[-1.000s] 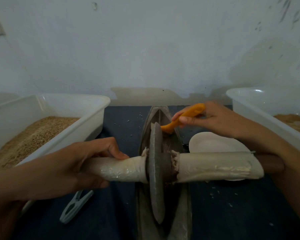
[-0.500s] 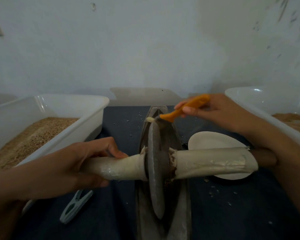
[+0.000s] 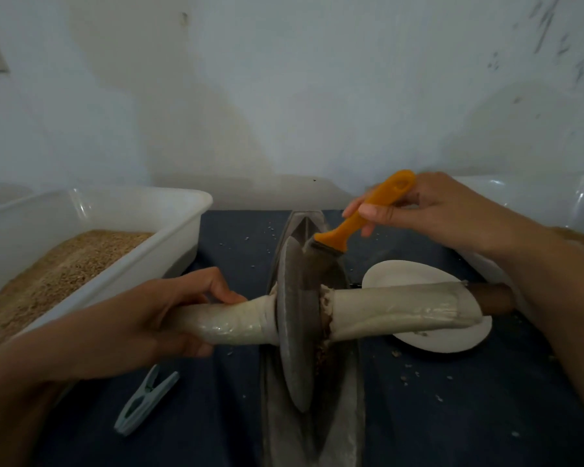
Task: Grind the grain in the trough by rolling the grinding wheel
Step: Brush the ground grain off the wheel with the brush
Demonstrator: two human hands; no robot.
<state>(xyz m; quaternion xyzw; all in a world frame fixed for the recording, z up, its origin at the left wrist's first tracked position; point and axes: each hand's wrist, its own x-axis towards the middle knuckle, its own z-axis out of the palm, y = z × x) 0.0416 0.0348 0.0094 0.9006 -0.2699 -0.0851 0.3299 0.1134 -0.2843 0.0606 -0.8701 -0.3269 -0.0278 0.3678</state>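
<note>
Fingers (image 3: 196, 291) curled round wheel handle (image 3: 230, 320); right hand (image 3: 418, 210) pinching orange scraper (image 3: 361, 217).

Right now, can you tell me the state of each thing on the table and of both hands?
Left hand: grips the wrapped handle.
Right hand: holds the orange scraper.
Scraper: blade against the grinding wheel.
Grinding wheel: upright in the trough.
Left tub: holds grain.
Clothespin: lying flat, shut.
White plate: flat, under the handle's right end.
</note>
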